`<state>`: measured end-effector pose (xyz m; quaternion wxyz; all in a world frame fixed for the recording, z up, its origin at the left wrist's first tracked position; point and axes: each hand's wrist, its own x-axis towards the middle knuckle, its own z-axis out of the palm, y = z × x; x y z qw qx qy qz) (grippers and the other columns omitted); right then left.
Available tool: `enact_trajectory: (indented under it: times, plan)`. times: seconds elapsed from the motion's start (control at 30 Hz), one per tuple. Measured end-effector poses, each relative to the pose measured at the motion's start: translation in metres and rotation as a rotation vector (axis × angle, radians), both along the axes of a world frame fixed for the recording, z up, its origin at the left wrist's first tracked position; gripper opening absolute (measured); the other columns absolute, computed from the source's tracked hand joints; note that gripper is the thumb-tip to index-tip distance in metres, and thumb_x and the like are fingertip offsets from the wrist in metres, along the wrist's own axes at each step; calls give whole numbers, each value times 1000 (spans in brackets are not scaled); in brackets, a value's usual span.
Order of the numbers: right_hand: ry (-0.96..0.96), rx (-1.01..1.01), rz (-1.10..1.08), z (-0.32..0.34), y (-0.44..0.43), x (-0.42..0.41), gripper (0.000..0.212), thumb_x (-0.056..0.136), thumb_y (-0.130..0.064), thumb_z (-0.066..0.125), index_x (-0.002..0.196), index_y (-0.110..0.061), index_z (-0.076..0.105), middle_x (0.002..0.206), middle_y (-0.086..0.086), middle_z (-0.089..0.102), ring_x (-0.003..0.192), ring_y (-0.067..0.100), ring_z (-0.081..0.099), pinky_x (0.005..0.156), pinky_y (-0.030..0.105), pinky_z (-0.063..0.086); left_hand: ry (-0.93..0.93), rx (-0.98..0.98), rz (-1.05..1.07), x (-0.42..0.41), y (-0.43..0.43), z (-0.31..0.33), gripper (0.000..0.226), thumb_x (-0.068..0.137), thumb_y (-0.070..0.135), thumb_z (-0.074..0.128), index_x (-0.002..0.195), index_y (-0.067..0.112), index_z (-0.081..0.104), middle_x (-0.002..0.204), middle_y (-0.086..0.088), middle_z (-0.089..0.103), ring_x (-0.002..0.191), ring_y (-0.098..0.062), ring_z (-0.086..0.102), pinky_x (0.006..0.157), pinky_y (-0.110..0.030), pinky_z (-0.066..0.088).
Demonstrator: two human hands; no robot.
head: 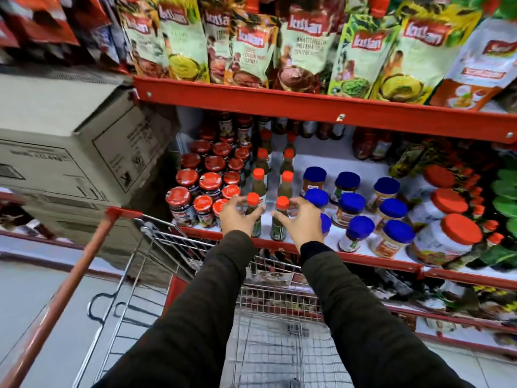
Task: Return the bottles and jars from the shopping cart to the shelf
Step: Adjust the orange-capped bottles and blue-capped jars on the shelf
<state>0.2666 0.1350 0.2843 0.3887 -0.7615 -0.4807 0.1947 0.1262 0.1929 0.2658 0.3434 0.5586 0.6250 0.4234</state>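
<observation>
Each hand sets a bottle at the shelf [349, 257] front, extending two rows: left hand [237, 215] and right hand [298, 218] half-curled around theirs (grip loose, perhaps releasing).

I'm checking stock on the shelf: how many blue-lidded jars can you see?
10 visible, right of the hands: back row; next; front; one behind the right hand. Others may be hidden.
</observation>
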Motion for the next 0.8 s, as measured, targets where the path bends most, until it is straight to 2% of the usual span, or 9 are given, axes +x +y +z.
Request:
enact_trajectory:
  times: [0.07,0.13,0.23,0.4,0.5,0.57,0.63,0.73,0.8]
  plan:
    - [-5,-16,-17,-2,4,-1,34,82,-30,84,109,-12,71,104,5,75,97,24,70,84,36,57,22,4,-26,-5,6,0,34,66,37,88,89,20,69,85,9,65,85,-16,65,73,-23,44]
    - [-2,-14,-16,-3,5,0,29,83,-27,83,106,-13,72,102,5,75,94,23,70,85,40,59,31,6,-74,-11,11,-1,35,66,35,89,91,17,73,84,8,67,82,-12,64,76,-25,50]
    - [6,-9,11,-4,6,3,24,84,-21,81,104,-13,71,101,5,74,94,22,69,87,42,59,-8,7,-220,-20,16,-1,34,72,23,86,101,8,75,97,-5,76,92,-18,71,89,-32,56]
    - [44,-12,73,-2,7,6,28,82,-13,78,109,-10,70,102,5,73,98,21,66,95,40,56,-80,-56,-391,-31,16,-1,38,83,7,74,120,6,67,117,-10,72,114,-24,66,102,-32,50]
    - [50,-8,94,0,6,6,31,81,-12,78,111,-11,70,99,2,70,94,18,64,97,41,55,-70,-31,-397,-29,12,-1,40,82,13,77,121,9,68,119,-6,72,116,-21,65,105,-34,49]
    - [35,1,85,0,6,6,38,80,-18,82,116,-14,68,106,2,71,99,17,64,99,38,54,-22,-11,-328,-25,10,-1,50,73,33,84,117,13,70,115,0,72,109,-15,64,99,-32,50]
    - [12,1,52,1,6,5,43,79,-29,86,116,-16,68,111,2,71,103,17,64,97,35,54,41,13,-210,-21,8,0,52,64,46,88,105,18,71,102,7,67,92,-9,61,84,-25,49]
    - [35,3,32,-1,6,6,34,80,-27,86,107,-14,70,100,1,74,95,16,68,93,38,58,34,33,-161,-18,10,2,38,63,43,89,87,23,68,80,15,64,72,4,58,71,-14,47]
    - [37,-2,53,-1,6,8,31,82,-23,85,107,-12,72,100,2,76,96,18,70,94,40,58,36,35,-209,-21,13,3,33,67,36,89,90,19,71,81,12,69,74,1,62,75,-12,48]
